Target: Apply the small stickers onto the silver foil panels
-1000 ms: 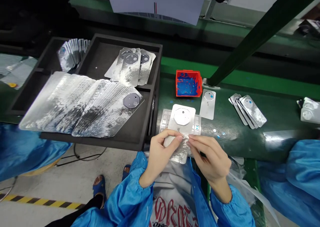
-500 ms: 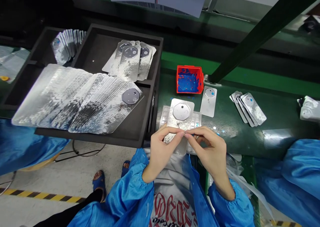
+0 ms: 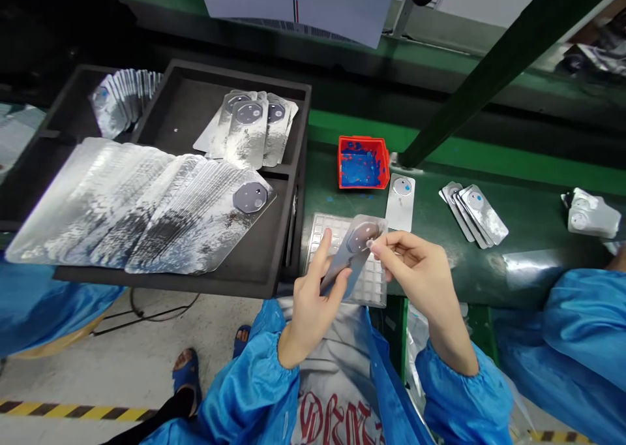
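Note:
My left hand [image 3: 310, 301] grips a shiny silver phone back cover [image 3: 355, 257] by its edges, thumb on one side and fingers on the other. The cover is tilted up, with its octagonal camera area at the far end. My right hand [image 3: 418, 262] pinches finger and thumb at the right edge of that camera area. A small pale bit shows at the fingertips, too small to name. Beneath both hands lies a clear gridded plastic tray [image 3: 374, 278]. Just beyond it, a single silver cover [image 3: 401, 203] with a blue dot rests flat on the bench.
A red bin [image 3: 363, 164] holds blue pieces. On the left, a black tray [image 3: 171, 282] carries a long fanned row of silver covers [image 3: 147, 210] and smaller piles. More covers [image 3: 476, 213] lie stacked at right. A blue-sleeved person [image 3: 581, 327] sits to the right.
The cover, flat under both hands before, is now lifted and tilted in my left hand, exposing the gridded tray. My right hand has moved apart from the left, to the cover's camera area.

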### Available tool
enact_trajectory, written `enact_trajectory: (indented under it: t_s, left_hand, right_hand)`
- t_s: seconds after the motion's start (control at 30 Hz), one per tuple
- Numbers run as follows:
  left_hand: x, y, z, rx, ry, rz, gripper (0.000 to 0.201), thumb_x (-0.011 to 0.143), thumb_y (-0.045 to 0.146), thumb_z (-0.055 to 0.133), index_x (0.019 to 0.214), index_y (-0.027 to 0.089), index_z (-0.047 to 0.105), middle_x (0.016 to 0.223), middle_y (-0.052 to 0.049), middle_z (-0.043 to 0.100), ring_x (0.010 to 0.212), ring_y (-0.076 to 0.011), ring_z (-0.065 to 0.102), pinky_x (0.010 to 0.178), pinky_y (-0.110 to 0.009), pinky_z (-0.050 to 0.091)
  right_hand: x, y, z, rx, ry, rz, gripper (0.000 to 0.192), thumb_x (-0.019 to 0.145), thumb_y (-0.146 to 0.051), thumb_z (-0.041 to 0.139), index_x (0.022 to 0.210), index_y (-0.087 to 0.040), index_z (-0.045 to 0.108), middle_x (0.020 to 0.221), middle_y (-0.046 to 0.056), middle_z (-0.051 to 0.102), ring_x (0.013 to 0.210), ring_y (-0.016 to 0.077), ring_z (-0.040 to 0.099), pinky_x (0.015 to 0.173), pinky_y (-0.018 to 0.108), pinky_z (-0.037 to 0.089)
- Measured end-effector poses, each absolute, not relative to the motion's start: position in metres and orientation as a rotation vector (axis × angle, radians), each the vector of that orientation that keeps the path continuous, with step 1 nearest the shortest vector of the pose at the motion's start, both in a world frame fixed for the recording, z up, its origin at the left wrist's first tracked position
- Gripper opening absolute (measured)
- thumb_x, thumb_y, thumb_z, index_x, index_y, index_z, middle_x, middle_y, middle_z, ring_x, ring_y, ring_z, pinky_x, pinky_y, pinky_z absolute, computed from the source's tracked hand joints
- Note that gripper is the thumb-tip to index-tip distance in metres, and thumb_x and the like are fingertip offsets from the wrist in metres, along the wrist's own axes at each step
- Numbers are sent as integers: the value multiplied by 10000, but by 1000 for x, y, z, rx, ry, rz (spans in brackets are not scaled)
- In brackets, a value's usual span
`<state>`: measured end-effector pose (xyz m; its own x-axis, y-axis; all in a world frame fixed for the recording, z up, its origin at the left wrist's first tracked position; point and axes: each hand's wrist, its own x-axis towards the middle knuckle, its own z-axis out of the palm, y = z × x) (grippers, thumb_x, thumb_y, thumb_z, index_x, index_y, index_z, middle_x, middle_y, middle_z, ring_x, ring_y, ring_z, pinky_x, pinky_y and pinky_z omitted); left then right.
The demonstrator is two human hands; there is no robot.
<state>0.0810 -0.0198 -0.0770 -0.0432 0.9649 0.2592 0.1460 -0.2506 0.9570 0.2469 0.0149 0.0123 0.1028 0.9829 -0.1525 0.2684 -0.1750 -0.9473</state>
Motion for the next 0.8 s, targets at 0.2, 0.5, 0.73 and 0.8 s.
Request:
enact_trajectory:
  t_s: [0.2,0.5,0.73,0.8]
  left_hand:
    - [79,-20,-77,1472,1212,1355,650,1097,348,645,1702,232,436,1041,-32,880,859,-149,839,837,-233,684]
    - [77,-15,-75,1644,1216,1457,436,1070,218,669,1503,269,688,1410,-51,803,1238,-217,804,1020,-236,655]
    - [76,-12,-76,1807,1178,1517,330,1047,120,662,1341,219,774,1212,-45,875,1020,-199,869,906,-203,679]
    - [75,-11,-77,1832,1165,1531,324,1041,104,658,1317,219,784,1185,-42,881,1000,-197,872,894,-198,677]
  right_hand:
    - [246,17,14,-1590,-1291,1086,303,857,-473,798,786,-183,744,712,16,690,505,100,520,459,223,454]
    - [248,16,17,-1592,-1276,1110,308,852,-469,817,778,-179,746,717,16,703,508,90,516,467,215,491]
    - [252,19,14,-1574,-1250,1161,390,802,-548,878,759,-183,749,708,18,699,528,107,557,433,214,501]
    - [254,20,13,-1575,-1234,1197,439,772,-582,906,721,-185,726,691,13,689,519,105,558,430,215,504]
